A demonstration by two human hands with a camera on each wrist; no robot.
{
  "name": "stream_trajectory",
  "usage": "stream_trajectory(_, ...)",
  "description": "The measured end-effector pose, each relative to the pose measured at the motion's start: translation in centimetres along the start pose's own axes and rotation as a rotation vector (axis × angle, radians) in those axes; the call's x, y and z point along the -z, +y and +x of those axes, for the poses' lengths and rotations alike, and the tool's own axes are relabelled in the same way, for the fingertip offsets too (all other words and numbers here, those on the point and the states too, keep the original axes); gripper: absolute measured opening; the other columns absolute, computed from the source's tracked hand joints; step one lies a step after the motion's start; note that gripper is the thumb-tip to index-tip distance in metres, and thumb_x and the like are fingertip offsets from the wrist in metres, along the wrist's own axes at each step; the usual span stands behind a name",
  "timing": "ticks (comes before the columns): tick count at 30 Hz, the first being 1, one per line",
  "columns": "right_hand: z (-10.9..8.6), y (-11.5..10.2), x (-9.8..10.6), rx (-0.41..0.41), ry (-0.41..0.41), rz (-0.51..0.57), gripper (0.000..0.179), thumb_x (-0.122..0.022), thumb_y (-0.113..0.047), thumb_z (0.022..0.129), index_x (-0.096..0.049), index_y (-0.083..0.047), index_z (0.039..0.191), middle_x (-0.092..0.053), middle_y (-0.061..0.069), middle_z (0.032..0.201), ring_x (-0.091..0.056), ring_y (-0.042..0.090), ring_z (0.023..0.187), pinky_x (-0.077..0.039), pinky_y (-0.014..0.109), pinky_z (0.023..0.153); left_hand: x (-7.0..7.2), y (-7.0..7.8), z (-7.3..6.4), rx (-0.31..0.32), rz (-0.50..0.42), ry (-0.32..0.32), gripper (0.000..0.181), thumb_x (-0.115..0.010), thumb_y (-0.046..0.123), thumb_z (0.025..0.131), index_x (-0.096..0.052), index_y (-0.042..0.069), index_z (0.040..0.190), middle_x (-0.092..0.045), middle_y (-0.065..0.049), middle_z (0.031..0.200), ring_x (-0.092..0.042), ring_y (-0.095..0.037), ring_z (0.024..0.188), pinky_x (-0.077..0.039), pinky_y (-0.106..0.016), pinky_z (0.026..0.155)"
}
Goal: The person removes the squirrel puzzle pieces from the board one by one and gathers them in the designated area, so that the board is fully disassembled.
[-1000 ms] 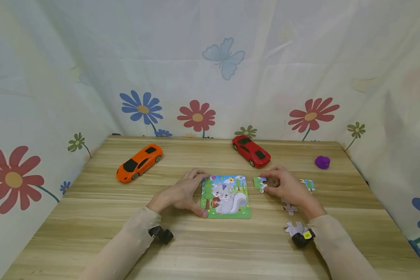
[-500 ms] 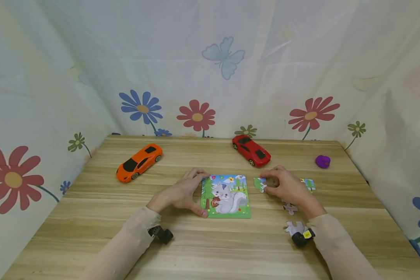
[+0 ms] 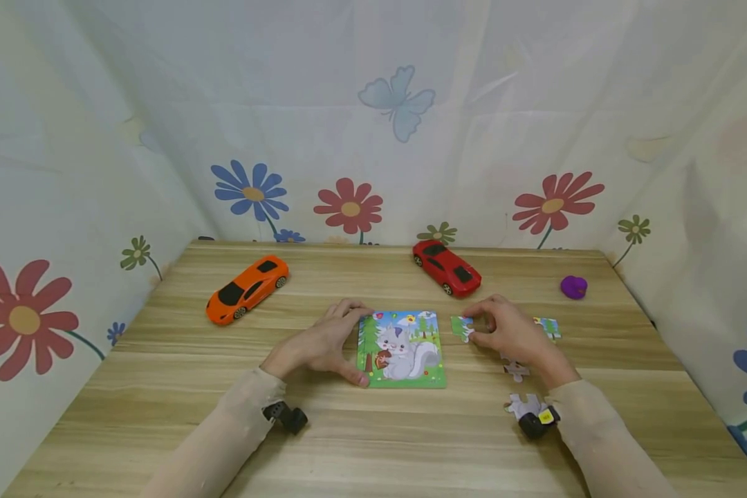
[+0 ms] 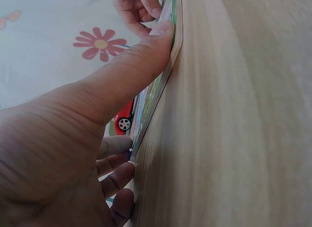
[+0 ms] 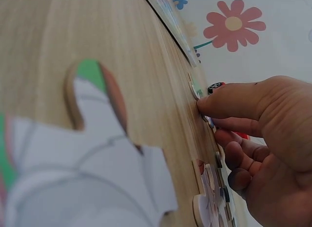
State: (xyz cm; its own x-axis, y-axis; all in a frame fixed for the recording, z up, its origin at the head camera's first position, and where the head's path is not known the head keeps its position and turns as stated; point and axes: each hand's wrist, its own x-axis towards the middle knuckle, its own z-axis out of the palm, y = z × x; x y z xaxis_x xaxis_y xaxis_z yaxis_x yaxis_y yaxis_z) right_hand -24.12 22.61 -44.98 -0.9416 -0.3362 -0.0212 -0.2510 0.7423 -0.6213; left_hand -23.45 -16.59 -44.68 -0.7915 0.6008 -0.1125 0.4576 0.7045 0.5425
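Note:
A square squirrel picture puzzle board point(image 3: 398, 353) lies flat on the wooden table. My left hand point(image 3: 328, 342) grips its left edge, thumb at the near corner and fingers at the far one; in the left wrist view the thumb point(image 4: 146, 51) presses along the rim. To the board's right, my right hand point(image 3: 510, 332) pinches a green-and-white jigsaw piece point(image 3: 462, 328) between thumb and fingertips, apart from the board. More pieces lie around that hand: a tree-patterned piece point(image 3: 550, 327), a grey one point(image 3: 518, 372) partly under the hand, and another grey piece point(image 3: 526, 406) nearer the wrist.
An orange toy car point(image 3: 249, 289) stands at the back left, a red toy car point(image 3: 447, 268) behind the board. At the right rear sits a small purple toy point(image 3: 574, 287). Flower-printed white curtain point(image 3: 398, 159) encloses the table's back and sides.

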Motion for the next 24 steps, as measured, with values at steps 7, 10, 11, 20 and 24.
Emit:
stream_trajectory(7,0.01,-0.06,0.04,0.009,0.01,0.002,0.039,-0.087,-0.016,0.098,-0.077,-0.009,0.135,-0.06,0.012,0.116,-0.053,0.024,0.091,-0.045,0.033,0.07,0.0,-0.11,0.08,0.001,0.003,-0.004,0.133,-0.106,0.054,0.071,-0.033,0.008,0.173,-0.026,-0.015,0.176,-0.026,-0.038,0.161,-0.029,-0.061,0.133)
stream_trajectory(10,0.0,-0.07,-0.01,0.006,0.009,0.001,0.039,-0.087,-0.016,0.098,-0.077,-0.009,0.135,-0.059,0.011,0.116,-0.052,0.024,0.091,-0.044,0.033,0.071,0.01,-0.11,0.05,-0.001,0.004,-0.005,0.133,-0.106,0.054,0.071,-0.033,0.008,0.173,-0.026,-0.015,0.176,-0.027,-0.038,0.16,-0.029,-0.062,0.133)
stream_trajectory(11,-0.01,-0.07,-0.02,0.004,0.009,0.0,0.039,-0.087,-0.016,0.098,-0.077,-0.009,0.135,-0.059,0.012,0.116,-0.052,0.024,0.091,-0.044,0.033,0.071,0.02,-0.09,0.03,-0.003,0.004,-0.005,0.133,-0.106,0.054,0.071,-0.033,0.007,0.173,-0.026,-0.015,0.176,-0.027,-0.038,0.16,-0.029,-0.062,0.133)
stream_trajectory(20,-0.02,-0.19,-0.09,-0.001,0.01,-0.003,0.04,-0.087,-0.016,0.098,-0.077,-0.008,0.136,-0.06,0.012,0.119,-0.053,0.024,0.092,-0.045,0.034,0.071,0.04,-0.05,-0.04,-0.003,-0.001,-0.003,0.133,-0.106,0.054,0.072,-0.033,0.006,0.173,-0.026,-0.015,0.176,-0.028,-0.038,0.159,-0.03,-0.062,0.133)
stream_trajectory(24,-0.03,-0.2,0.0,0.01,0.008,0.005,0.042,-0.087,-0.015,0.098,-0.075,-0.006,0.138,-0.061,0.012,0.121,-0.053,0.023,0.092,-0.046,0.032,0.071,0.04,-0.06,0.0,-0.007,0.0,-0.002,0.133,-0.106,0.054,0.072,-0.033,0.006,0.173,-0.026,-0.016,0.176,-0.028,-0.039,0.159,-0.03,-0.062,0.133)
